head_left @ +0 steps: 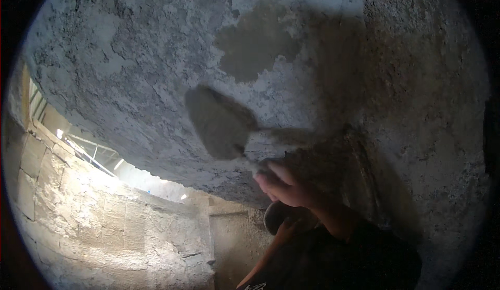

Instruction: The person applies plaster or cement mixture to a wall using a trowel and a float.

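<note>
Overhead, the right hand [284,186], fingers wrapped round its handle, held a mortar-caked pointed steel trowel [219,122] against the rough grey plastered ceiling [130,55].

the right hand [285,186] is covering the trowel [219,122] handle; below it, the left hand [284,222] is showing only blurred, its grip unclear.

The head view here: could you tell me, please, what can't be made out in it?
- Right hand: its grip on the trowel handle is blurred and in shadow.
- Left hand: mostly hidden behind the right forearm; the rounded thing it holds is unidentifiable.
- Right part of the rough ceiling: lost in shadow and the dark fisheye rim.
- Block wall: glare washes out the opening above it.
</note>
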Demonstrator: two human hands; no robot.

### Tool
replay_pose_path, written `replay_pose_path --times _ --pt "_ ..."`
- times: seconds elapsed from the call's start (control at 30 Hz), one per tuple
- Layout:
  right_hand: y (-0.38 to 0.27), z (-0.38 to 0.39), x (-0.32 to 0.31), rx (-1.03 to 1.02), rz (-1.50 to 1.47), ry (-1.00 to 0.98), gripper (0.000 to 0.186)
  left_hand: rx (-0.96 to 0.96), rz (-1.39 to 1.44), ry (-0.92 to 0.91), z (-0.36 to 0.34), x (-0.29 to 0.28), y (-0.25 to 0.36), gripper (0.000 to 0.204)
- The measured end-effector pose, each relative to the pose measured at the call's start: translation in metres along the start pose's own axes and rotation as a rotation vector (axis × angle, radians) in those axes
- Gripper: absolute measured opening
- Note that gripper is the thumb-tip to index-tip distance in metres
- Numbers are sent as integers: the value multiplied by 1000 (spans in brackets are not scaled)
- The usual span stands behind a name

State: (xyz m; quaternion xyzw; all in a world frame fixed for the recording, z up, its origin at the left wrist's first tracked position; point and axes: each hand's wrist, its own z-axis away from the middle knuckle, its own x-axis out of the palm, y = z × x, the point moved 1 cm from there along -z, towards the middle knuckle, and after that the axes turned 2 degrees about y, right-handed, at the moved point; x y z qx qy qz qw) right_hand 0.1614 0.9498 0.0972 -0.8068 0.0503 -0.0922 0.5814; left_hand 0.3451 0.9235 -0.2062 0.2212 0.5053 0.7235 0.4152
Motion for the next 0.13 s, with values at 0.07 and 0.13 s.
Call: replay_pose_path --times 0.07,0.13 --pt "-12 4 -20 -212 35 254 29 -65 -114 -45 9 9 14 55" --pt "-25 -4 -47 -298 31 341 32 -126 -205 -123 11 6 28 50"
